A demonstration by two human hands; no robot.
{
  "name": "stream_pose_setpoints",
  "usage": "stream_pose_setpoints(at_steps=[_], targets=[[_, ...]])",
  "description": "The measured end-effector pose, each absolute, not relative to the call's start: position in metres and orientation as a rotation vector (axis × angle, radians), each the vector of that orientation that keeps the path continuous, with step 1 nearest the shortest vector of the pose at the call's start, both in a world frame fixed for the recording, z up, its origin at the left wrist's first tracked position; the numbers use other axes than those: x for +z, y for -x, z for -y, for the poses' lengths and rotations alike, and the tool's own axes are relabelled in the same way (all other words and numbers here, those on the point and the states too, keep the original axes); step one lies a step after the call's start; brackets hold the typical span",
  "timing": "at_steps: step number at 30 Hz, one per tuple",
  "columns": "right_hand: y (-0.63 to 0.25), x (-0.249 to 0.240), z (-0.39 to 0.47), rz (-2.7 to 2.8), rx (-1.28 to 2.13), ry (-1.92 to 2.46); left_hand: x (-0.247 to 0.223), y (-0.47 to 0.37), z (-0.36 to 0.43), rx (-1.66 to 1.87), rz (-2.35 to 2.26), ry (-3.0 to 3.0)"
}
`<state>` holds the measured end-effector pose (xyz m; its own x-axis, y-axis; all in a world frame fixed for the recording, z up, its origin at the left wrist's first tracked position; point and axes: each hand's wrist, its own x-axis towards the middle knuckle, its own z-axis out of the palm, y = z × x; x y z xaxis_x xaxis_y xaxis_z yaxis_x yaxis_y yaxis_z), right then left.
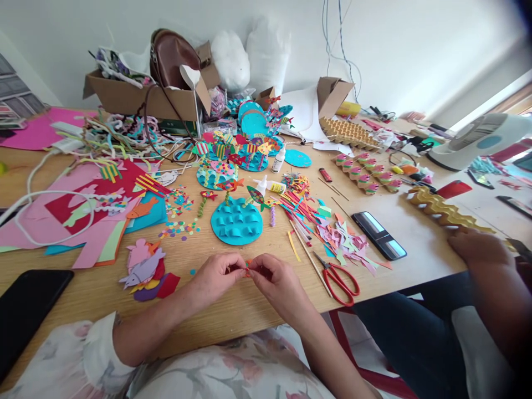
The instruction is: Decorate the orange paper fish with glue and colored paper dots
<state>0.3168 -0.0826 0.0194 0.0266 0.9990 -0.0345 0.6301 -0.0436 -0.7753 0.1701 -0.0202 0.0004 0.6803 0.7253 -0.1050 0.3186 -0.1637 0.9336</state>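
Observation:
My left hand (216, 277) and my right hand (276, 285) meet over the near edge of the wooden table (233, 310). Together their fingertips pinch a small orange-red paper piece (248, 269), mostly hidden by the fingers. Just beyond them lies a turquoise paper disc (236, 221) with woven wave strips. Red-handled scissors (341, 281) lie open to the right of my right hand. A pile of cut paper fish (145, 270) in pink, purple and red sits to the left of my left hand.
Another person's hand (477, 249) rests at the right by a yellow folded cardboard strip (444, 209). A black phone (25, 310) lies at left, another device (379, 235) right of centre. Glue bottles (270, 185), paper scraps, coloured sheets (78, 210) and cardboard boxes (141, 97) crowd the table.

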Motion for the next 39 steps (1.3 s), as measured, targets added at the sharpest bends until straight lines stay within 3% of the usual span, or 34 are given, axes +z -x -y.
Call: stream_pose_setpoints(at_steps=[13,23,39], targets=[[-0.318,0.016,0.083,1.687,0.866,1.747,-0.003,-0.169,0.022,0.357,-0.844,-1.807],[-0.319,0.004,0.084,1.88,0.732,2.09,-0.022,-0.153,0.028,0.485,-0.669,-2.509],[-0.31,0.006,0.077,2.053,0.636,2.269,-0.028,-0.154,0.031,0.429,-0.61,-2.697]])
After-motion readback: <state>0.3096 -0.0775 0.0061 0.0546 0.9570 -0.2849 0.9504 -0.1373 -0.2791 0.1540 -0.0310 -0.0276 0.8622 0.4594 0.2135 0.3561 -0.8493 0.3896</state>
